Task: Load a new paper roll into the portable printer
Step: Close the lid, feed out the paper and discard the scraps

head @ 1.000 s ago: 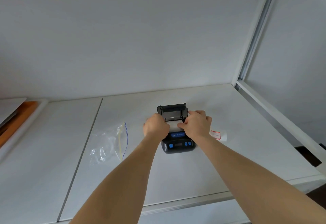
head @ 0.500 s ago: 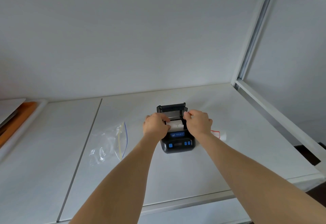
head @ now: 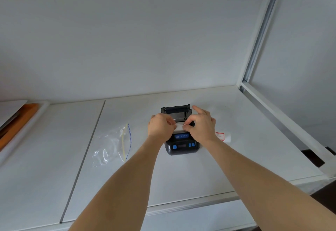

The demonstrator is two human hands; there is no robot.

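Observation:
A small black portable printer [head: 181, 147] with blue buttons sits on the white table, its lid [head: 176, 111] standing open at the back. A white paper roll [head: 179, 127] lies in the open bay, mostly hidden by my hands. My left hand [head: 160, 128] pinches the roll's left end. My right hand [head: 201, 126] pinches its right end with thumb and middle finger, the index finger stretched out toward the lid.
An empty clear zip bag [head: 113, 144] lies left of the printer. A white label with a red frame [head: 222, 136] lies to its right. An orange-edged tray [head: 16, 123] sits at far left. A metal frame rail [head: 283, 119] borders the table [head: 181, 176] on the right.
Both hands stayed at the paper bay, with the roll between them. My right hand's index finger has lifted and now points toward the lid.

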